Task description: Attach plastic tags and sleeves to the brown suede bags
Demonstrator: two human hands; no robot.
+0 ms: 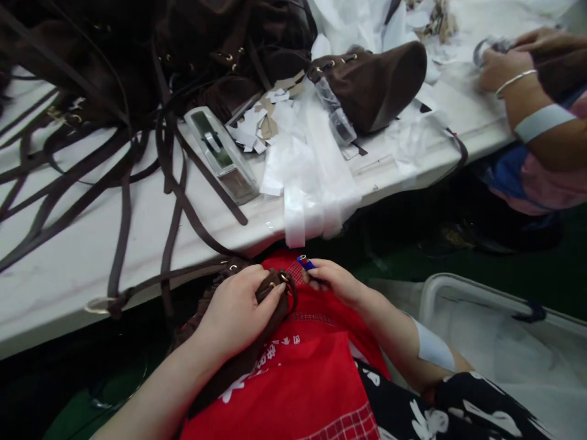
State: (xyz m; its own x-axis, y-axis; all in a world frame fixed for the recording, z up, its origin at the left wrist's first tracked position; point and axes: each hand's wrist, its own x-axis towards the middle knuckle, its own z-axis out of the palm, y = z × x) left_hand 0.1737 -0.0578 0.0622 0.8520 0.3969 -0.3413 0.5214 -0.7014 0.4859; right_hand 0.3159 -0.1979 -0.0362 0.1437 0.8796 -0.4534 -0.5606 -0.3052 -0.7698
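Note:
My left hand is closed on a dark brown suede piece that lies over a red apron on my lap; its fingers pinch the top edge by a metal eyelet. A brown strap runs from that piece up onto the table. My right hand is closed around a small blue-handled tool, whose tip points toward the eyelet. The two hands are a few centimetres apart, just below the table's front edge.
The white table carries a heap of brown suede pieces and long straps, a brown boot, a metal stapler-like tool, clear plastic bags and paper scraps. Another person's hands work at the far right. A white bin stands at my right.

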